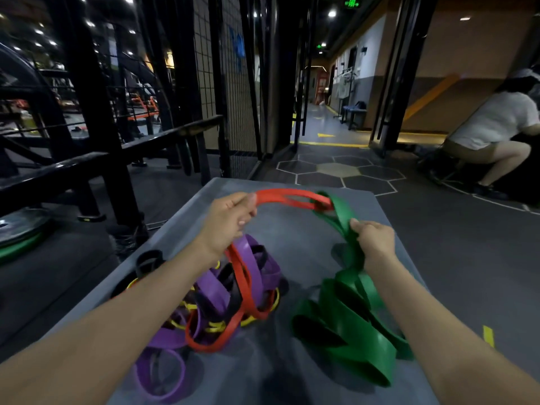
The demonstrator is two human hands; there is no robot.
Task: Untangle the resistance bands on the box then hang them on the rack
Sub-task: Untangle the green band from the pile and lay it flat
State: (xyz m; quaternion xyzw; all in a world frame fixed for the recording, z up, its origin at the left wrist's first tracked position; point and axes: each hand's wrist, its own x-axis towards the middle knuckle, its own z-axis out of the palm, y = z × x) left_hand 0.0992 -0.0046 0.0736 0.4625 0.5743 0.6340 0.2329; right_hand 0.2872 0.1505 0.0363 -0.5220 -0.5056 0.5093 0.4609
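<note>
We see both hands raised over the grey box (187, 229), which carries the bands. Our left hand (226, 220) has its grip curled tight around the red band (287, 198), held up above the box top; the red band arcs to the right from the fist and also trails down behind the wrist into the pile. Our right hand (372, 241) has its grip wrapped around the green band (344, 325), fingers closed on it, thumb on top. The red and green bands are looped through each other at a knot (323, 204) up between the two hands, off the surface. Below the right hand the green band falls in wide folded loops resting on the right half of the box. On the left half lies a tangled heap: purple bands (210, 287), a black band (149, 260), thin yellow bands (214, 327), with red loops threaded through them. Black metal rack (96, 121) frame stands to the left of the box, well apart from the hands. Another person (493, 124) in a white shirt crouches far right on the floor (455, 244).
</note>
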